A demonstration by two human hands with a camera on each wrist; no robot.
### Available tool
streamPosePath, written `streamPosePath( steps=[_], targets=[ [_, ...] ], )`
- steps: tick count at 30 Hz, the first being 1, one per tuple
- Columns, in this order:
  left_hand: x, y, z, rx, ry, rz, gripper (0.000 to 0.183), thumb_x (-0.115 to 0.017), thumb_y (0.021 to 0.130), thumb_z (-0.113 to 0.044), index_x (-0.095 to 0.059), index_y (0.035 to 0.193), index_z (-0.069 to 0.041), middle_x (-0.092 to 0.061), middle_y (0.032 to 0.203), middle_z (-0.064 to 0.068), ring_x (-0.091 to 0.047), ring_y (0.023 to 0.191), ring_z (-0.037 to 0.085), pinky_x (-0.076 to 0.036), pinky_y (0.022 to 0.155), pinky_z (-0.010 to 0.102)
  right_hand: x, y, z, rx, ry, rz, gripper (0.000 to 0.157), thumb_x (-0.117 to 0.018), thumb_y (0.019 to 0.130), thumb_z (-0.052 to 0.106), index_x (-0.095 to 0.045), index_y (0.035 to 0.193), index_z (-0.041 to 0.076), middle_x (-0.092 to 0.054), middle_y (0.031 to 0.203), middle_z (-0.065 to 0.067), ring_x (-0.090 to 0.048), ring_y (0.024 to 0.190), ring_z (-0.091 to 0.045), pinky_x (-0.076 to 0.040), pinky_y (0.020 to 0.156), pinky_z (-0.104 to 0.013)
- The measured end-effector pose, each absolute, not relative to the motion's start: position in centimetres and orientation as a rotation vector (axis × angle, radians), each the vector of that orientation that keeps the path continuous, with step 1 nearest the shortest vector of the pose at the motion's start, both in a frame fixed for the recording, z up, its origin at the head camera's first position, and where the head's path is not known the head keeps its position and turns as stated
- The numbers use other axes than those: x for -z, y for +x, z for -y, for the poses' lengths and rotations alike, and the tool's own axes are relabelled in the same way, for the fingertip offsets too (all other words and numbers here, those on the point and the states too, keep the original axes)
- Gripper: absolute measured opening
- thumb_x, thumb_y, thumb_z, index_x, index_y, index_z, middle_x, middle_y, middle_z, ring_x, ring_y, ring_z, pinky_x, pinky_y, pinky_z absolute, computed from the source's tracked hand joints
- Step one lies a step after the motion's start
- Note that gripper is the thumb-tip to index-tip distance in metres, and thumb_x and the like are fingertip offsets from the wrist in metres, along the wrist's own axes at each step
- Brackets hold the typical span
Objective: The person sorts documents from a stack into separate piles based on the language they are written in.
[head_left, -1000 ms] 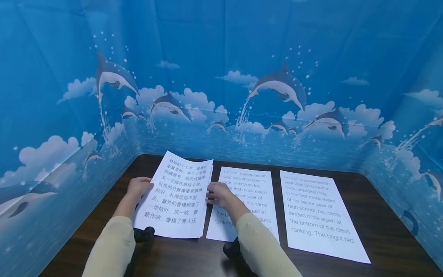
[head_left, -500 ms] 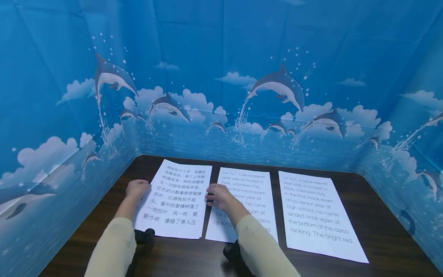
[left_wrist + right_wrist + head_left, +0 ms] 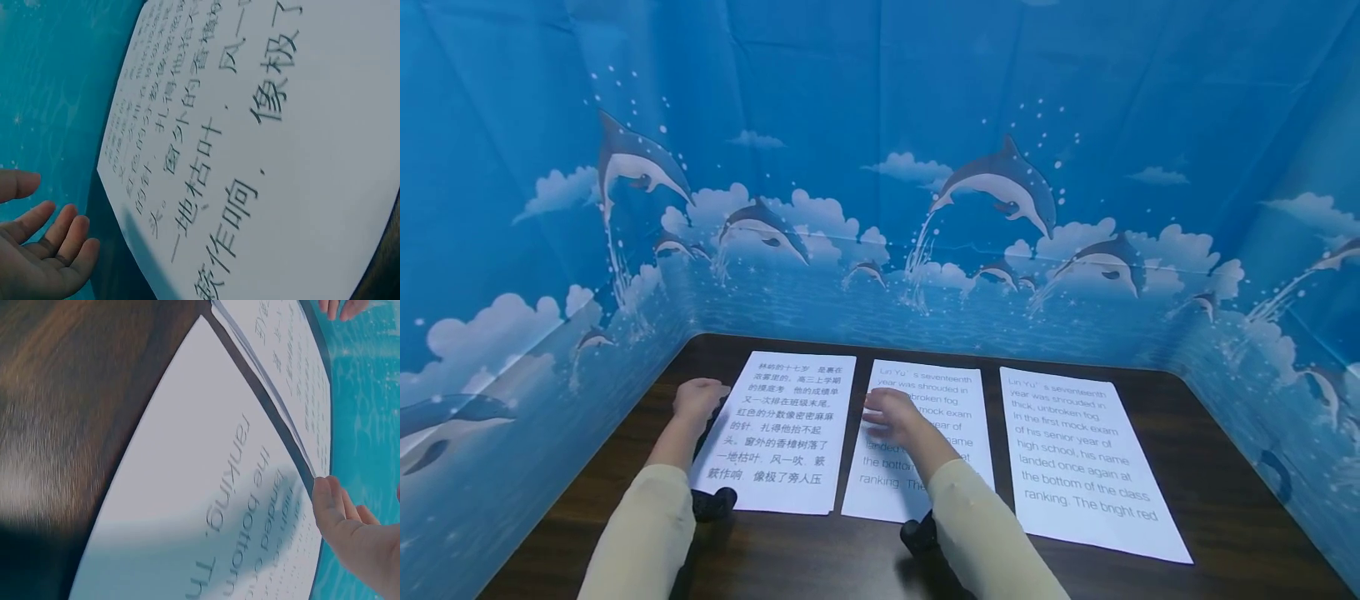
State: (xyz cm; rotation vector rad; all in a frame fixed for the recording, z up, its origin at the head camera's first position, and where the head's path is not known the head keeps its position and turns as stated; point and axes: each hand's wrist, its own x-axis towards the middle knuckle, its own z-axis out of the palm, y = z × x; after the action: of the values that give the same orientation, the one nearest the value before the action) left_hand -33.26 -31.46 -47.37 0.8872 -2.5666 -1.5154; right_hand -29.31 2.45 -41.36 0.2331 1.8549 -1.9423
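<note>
A sheet of paper printed with Chinese characters (image 3: 775, 433) lies flat at the left of the table. Along its right side, a second paper edge shows beneath it in the right wrist view. My left hand (image 3: 698, 400) is beside its left edge; the left wrist view shows those fingers (image 3: 72, 234) loosely bent, apart from the paper, with nothing in them. Over the middle sheet with English text (image 3: 887, 492), my right hand (image 3: 897, 417) hovers with relaxed fingers (image 3: 331, 506) and casts a shadow on it. Nothing is held there either.
Another sheet with English text (image 3: 1082, 467) lies to the right of the middle one. All rest on a dark wooden table (image 3: 805, 558). A blue curtain (image 3: 850, 100) printed with dolphins stands round the back and sides. Dark straps or mounts (image 3: 713, 504) sit under the wrists.
The Chinese-text paper, held raised at its sides earlier, has come down flat and its edges have lined up. Both hands have let go; the right hand has moved right, over the middle sheet.
</note>
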Motion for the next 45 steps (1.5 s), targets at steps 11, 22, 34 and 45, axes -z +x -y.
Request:
streamPosePath(
  steps=[11,22,34,45],
  targets=[
    [45.6,-34.5,27.5,1.663,0.81,2.566,0.054,-0.054,0.092,-0.026,-0.037,0.137,0.0,-0.04,0.138,0.022,-0.047,0.12,0.035,-0.049,0.086,0.041,40.5,-29.9,-5.3,1.946,0.27,-1.891,0.046,-0.044,0.097,0.02,-0.038,0.139,0.002,-0.047,0.136,-0.021,-0.049,0.124,-0.035,-0.045,0.099,-0.046],
    [39.9,-31.0,19.4,1.845,0.681,2.614,0.054,-0.051,0.092,-0.018,-0.035,0.139,0.003,-0.036,0.142,0.023,-0.044,0.126,0.038,-0.04,0.104,0.04,40.1,-30.3,-8.9,1.955,0.327,-1.943,0.048,-0.044,0.096,0.02,-0.035,0.14,0.002,-0.043,0.139,-0.022,-0.046,0.126,-0.036,-0.039,0.104,-0.049],
    [40.8,-31.0,14.2,1.935,0.537,2.671,0.051,-0.055,0.091,-0.019,-0.039,0.134,0.004,-0.043,0.134,0.023,-0.048,0.121,0.035,-0.043,0.101,0.04,40.9,-30.0,-13.1,1.949,0.45,-2.032,0.053,-0.045,0.095,0.022,-0.031,0.142,0.001,-0.041,0.14,-0.023,-0.043,0.128,-0.038,-0.039,0.104,-0.048],
    [42.7,-30.4,11.2,1.973,0.494,2.726,0.05,-0.059,0.087,-0.017,-0.045,0.13,0.004,-0.049,0.129,0.022,-0.051,0.119,0.035,-0.045,0.098,0.041,45.9,-31.9,-16.7,1.902,0.687,-2.16,0.054,-0.049,0.095,0.025,-0.033,0.141,0.002,-0.038,0.141,-0.021,-0.037,0.131,-0.04,-0.039,0.104,-0.048]
  ],
)
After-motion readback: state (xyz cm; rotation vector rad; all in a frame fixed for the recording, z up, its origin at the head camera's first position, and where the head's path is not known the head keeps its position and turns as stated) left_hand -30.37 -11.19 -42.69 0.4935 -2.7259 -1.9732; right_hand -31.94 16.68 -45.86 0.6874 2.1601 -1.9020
